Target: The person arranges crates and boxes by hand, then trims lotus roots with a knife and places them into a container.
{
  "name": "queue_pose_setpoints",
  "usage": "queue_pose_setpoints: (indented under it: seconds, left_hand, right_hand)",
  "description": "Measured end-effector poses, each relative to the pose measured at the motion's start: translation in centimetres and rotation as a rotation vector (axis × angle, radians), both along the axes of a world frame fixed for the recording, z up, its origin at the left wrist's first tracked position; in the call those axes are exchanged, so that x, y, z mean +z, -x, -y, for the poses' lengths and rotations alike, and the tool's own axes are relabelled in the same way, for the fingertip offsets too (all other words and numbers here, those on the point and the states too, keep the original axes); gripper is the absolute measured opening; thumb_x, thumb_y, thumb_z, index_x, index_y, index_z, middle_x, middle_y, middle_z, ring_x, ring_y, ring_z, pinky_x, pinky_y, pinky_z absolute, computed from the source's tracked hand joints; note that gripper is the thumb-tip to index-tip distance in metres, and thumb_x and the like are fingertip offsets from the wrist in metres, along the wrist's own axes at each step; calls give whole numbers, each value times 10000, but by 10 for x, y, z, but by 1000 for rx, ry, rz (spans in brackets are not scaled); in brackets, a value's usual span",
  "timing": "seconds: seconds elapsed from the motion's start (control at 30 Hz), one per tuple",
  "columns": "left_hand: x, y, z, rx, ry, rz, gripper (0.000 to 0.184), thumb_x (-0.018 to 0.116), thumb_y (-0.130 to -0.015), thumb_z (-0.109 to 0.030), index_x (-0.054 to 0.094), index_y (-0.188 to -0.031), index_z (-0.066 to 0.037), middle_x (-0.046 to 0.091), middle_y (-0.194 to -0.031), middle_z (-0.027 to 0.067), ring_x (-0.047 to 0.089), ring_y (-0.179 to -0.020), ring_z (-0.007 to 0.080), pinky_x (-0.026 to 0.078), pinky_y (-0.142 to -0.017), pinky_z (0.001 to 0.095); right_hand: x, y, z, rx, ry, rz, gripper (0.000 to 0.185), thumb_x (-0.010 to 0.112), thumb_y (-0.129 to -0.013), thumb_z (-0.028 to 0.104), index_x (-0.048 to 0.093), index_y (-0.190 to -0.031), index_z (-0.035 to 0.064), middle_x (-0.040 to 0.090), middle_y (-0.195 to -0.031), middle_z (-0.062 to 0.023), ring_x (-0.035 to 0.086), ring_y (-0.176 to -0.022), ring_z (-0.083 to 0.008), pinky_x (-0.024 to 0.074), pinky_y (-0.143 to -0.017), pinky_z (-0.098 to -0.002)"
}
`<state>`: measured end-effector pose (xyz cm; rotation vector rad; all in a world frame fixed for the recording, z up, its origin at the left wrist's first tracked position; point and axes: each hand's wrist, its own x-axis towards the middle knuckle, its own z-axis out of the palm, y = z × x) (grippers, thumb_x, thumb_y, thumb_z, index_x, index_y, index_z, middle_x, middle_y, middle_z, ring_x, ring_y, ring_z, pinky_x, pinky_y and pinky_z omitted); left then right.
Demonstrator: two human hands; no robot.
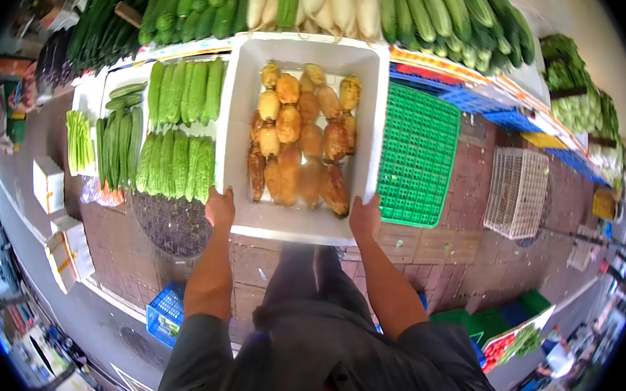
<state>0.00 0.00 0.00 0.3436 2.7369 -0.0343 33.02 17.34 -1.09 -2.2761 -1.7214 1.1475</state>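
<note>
A white foam box (291, 235) is in front of my body in the middle of the view. Inside it lie several lotus roots (287, 125), yellow to brown and wet-looking, lined up in rows. My left hand (220, 206) is closed on the box's left side near its front corner. On the opposite side, my right hand (365, 219) grips the wall near the right front corner. The fingers of both hands are partly hidden behind the walls. The far end of the box meets the stall edge, beneath white radishes (335, 5); whether it rests there I cannot tell.
Bitter melons (176, 163) lie left of the box, a green crate (417, 156) right of it. Cucumbers (444, 18) line the stall behind. A white basket (517, 193) stands farther right on the paving. A blue crate (166, 315) sits behind on my left.
</note>
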Motion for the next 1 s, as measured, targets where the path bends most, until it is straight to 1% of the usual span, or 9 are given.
queue_pose_setpoints:
  seconds: [0.07,0.1,0.17,0.33,0.43,0.63,0.77,0.9,1.0]
  left_hand:
    - [14,22,3,-23,-29,-47,589,608,-900,-467,544,-1244,6,691,-976,289,670,-940,459,507,-840,528]
    - [-11,-15,-4,-56,-116,-80,593,602,-903,-470,544,-1227,24,692,-949,282,668,-930,465,503,-841,542]
    - [-2,-8,-8,-75,-89,-65,611,604,-903,-473,527,-1240,32,693,-946,276,667,-930,466,500,-847,548]
    - [-9,-13,-1,-59,-96,-75,653,624,-893,-456,512,-1293,49,668,-1064,313,648,-992,482,501,-872,543]
    - [-8,-19,-1,-92,-126,-72,660,617,-896,-462,505,-1296,51,665,-1069,313,644,-1000,480,498,-879,532]
    - [-14,-13,5,-120,-146,-67,635,613,-899,-462,511,-1255,55,666,-1033,320,646,-976,483,494,-856,545]
    - [-18,-12,8,-115,-137,-68,587,609,-902,-465,524,-1174,49,680,-965,303,660,-929,475,504,-829,546]
    - [-7,-18,5,-78,-181,-31,638,619,-902,-459,505,-1273,47,684,-987,297,664,-961,458,508,-854,532]
    - [-9,-18,5,-43,-161,-14,576,613,-907,-452,525,-1233,15,679,-1039,291,659,-994,450,508,-868,528]
  right_hand:
    - [7,27,6,15,-26,46,544,624,-903,308,428,-1306,-1,671,-1021,-304,659,-927,-475,514,-820,-554]
    - [-14,-14,-4,12,-64,32,536,621,-902,309,436,-1300,0,669,-1019,-304,658,-927,-475,514,-817,-551]
    - [-34,-10,-2,14,-107,-23,520,616,-902,311,453,-1289,4,667,-1015,-303,655,-927,-475,514,-809,-545]
    - [3,-10,-5,-39,27,28,529,627,-882,336,475,-1298,47,666,-1071,-278,638,-1006,-465,490,-880,-526]
    - [-9,-16,-4,-18,7,43,565,622,-875,354,455,-1320,48,662,-1100,-280,633,-1031,-461,488,-893,-524]
    - [3,-13,-6,-49,9,20,547,611,-878,326,444,-1307,31,663,-1063,-294,637,-1005,-469,489,-879,-539]
    - [-24,-20,1,27,-72,37,549,612,-883,337,441,-1294,16,675,-998,-297,653,-942,-475,499,-852,-545]
    - [-15,-18,0,-4,-78,38,531,630,-881,355,474,-1243,0,684,-953,-292,658,-910,-480,507,-823,-551]
    - [-24,-21,-1,43,-138,58,543,658,-868,333,474,-1232,-25,676,-956,-316,658,-912,-485,508,-823,-552]
